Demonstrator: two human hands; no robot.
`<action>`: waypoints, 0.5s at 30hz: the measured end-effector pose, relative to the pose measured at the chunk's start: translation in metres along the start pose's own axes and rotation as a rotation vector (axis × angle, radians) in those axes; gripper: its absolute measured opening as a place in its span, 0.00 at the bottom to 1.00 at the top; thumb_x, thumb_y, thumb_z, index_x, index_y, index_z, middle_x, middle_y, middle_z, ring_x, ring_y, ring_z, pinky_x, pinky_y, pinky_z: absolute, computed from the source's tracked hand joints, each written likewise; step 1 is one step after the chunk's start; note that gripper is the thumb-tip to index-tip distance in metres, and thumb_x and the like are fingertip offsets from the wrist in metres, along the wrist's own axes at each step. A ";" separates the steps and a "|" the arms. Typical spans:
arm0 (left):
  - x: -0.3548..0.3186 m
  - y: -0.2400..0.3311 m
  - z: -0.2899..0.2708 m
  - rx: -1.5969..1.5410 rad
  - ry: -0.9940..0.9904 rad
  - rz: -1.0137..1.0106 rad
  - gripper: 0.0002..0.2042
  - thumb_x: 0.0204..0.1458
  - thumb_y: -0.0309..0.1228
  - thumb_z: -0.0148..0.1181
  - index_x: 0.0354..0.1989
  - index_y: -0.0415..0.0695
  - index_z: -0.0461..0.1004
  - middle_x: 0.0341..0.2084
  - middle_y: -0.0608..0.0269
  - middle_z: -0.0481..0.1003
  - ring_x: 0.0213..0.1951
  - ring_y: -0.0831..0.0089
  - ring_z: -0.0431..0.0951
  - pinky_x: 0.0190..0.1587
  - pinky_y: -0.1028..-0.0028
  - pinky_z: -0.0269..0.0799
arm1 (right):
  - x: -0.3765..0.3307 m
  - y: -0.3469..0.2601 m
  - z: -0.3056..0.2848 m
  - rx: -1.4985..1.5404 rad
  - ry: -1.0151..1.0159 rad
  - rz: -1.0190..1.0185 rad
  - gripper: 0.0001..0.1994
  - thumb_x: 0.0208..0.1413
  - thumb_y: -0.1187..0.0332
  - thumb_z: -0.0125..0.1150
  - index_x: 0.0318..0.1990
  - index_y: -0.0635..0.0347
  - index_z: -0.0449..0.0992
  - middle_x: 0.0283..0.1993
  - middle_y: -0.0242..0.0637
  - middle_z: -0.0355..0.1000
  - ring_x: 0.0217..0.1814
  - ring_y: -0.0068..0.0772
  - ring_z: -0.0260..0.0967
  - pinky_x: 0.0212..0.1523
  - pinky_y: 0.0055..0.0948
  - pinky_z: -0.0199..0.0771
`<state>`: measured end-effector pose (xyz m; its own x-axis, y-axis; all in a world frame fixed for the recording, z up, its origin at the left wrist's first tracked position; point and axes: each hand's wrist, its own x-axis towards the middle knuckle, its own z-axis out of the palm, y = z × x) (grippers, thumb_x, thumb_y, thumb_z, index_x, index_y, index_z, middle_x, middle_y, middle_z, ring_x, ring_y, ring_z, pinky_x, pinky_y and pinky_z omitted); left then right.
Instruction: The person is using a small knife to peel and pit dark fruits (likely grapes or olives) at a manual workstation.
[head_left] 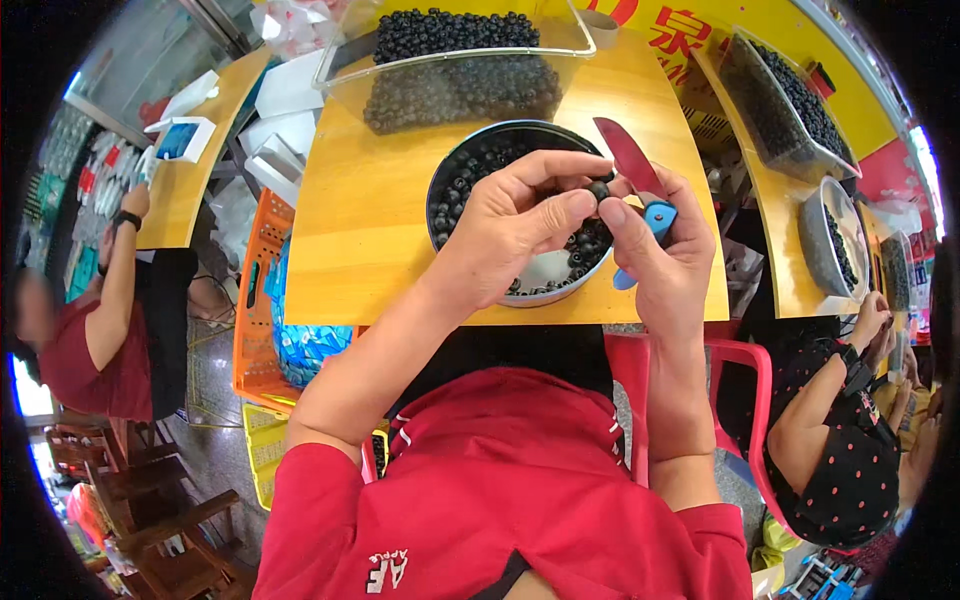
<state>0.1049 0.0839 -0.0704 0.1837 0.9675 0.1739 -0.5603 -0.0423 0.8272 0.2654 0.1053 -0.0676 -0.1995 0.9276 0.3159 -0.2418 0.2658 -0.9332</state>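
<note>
Above a round metal bowl [540, 298], my left hand [515, 215] pinches a small black round piece [599, 190] between thumb and fingertips. My right hand [668, 250] is closed around the blue handle [658, 217] of a knife. The knife's reddish blade [630, 158] points up and away, clear of the piece. My right thumb tip is right beside the piece; whether it touches is hard to tell. Many similar black pieces [455, 195] lie in the bowl, heaped at its left and far sides, and part of its pale bottom shows.
Beyond the bowl, a clear plastic bin [455, 55] of black pieces stands on the wooden table [365, 210]. An orange crate [262, 300] sits left of the table. People work at both sides; at right are another bin [790, 105] and a grey basin [835, 240].
</note>
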 end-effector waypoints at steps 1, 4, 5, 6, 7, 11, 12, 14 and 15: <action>-0.002 0.003 0.004 0.200 0.037 0.010 0.12 0.57 0.25 0.56 0.49 0.39 0.72 0.36 0.69 0.75 0.28 0.86 0.66 0.32 0.84 0.64 | 0.001 -0.001 -0.001 0.032 -0.019 0.037 0.17 0.53 0.75 0.64 0.50 0.64 0.71 0.33 0.28 0.73 0.20 0.08 0.56 0.18 0.12 0.51; -0.002 -0.006 0.008 0.414 0.070 0.202 0.12 0.57 0.25 0.57 0.49 0.38 0.72 0.36 0.69 0.75 0.34 0.84 0.70 0.39 0.82 0.68 | 0.003 -0.005 0.000 0.056 -0.026 0.098 0.17 0.54 0.74 0.64 0.51 0.64 0.71 0.34 0.27 0.72 0.19 0.08 0.54 0.18 0.11 0.50; -0.004 -0.006 0.007 0.412 0.068 0.201 0.12 0.57 0.25 0.57 0.49 0.38 0.72 0.36 0.69 0.75 0.34 0.84 0.70 0.39 0.82 0.68 | 0.003 -0.005 0.001 0.049 -0.016 0.120 0.17 0.54 0.74 0.63 0.51 0.63 0.71 0.35 0.27 0.71 0.19 0.08 0.54 0.18 0.11 0.49; -0.006 -0.005 0.006 0.524 0.081 0.246 0.11 0.57 0.25 0.57 0.48 0.38 0.73 0.35 0.69 0.75 0.35 0.83 0.71 0.41 0.82 0.68 | 0.004 -0.005 0.000 0.047 -0.011 0.121 0.17 0.54 0.74 0.63 0.51 0.63 0.71 0.35 0.27 0.71 0.19 0.08 0.54 0.18 0.11 0.49; -0.007 -0.004 0.006 0.637 0.093 0.291 0.10 0.57 0.25 0.58 0.47 0.38 0.73 0.35 0.69 0.75 0.37 0.81 0.72 0.43 0.81 0.68 | 0.005 -0.005 0.000 0.070 -0.020 0.145 0.16 0.54 0.73 0.63 0.51 0.63 0.71 0.35 0.27 0.70 0.19 0.08 0.54 0.17 0.11 0.49; -0.011 -0.009 0.001 0.678 0.096 0.335 0.08 0.56 0.22 0.56 0.44 0.38 0.73 0.34 0.67 0.75 0.35 0.82 0.74 0.38 0.81 0.70 | 0.008 -0.004 0.000 0.168 -0.043 0.206 0.16 0.55 0.74 0.63 0.51 0.63 0.71 0.34 0.26 0.70 0.19 0.08 0.54 0.17 0.11 0.49; -0.013 -0.009 0.002 0.593 0.097 0.278 0.08 0.57 0.22 0.56 0.45 0.38 0.72 0.33 0.67 0.74 0.35 0.82 0.74 0.38 0.81 0.70 | 0.008 -0.004 0.000 0.167 -0.039 0.206 0.16 0.55 0.74 0.63 0.51 0.63 0.71 0.34 0.26 0.70 0.19 0.08 0.54 0.17 0.11 0.49; -0.013 -0.008 0.002 0.507 0.097 0.219 0.08 0.57 0.22 0.55 0.45 0.38 0.71 0.33 0.67 0.73 0.35 0.82 0.73 0.39 0.81 0.70 | 0.008 -0.003 0.001 0.157 -0.029 0.202 0.16 0.55 0.74 0.63 0.51 0.63 0.71 0.34 0.27 0.70 0.19 0.08 0.54 0.17 0.11 0.49; -0.014 -0.007 0.001 0.478 0.094 0.191 0.09 0.58 0.23 0.54 0.46 0.38 0.69 0.33 0.66 0.73 0.35 0.82 0.73 0.38 0.81 0.69 | 0.008 -0.003 0.002 0.157 -0.027 0.202 0.16 0.55 0.74 0.63 0.51 0.63 0.71 0.34 0.27 0.70 0.19 0.08 0.54 0.17 0.11 0.49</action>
<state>0.1072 0.0705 -0.0776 0.0284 0.9487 0.3150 -0.1419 -0.3081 0.9407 0.2632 0.1111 -0.0621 -0.2835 0.9498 0.1320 -0.3384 0.0297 -0.9405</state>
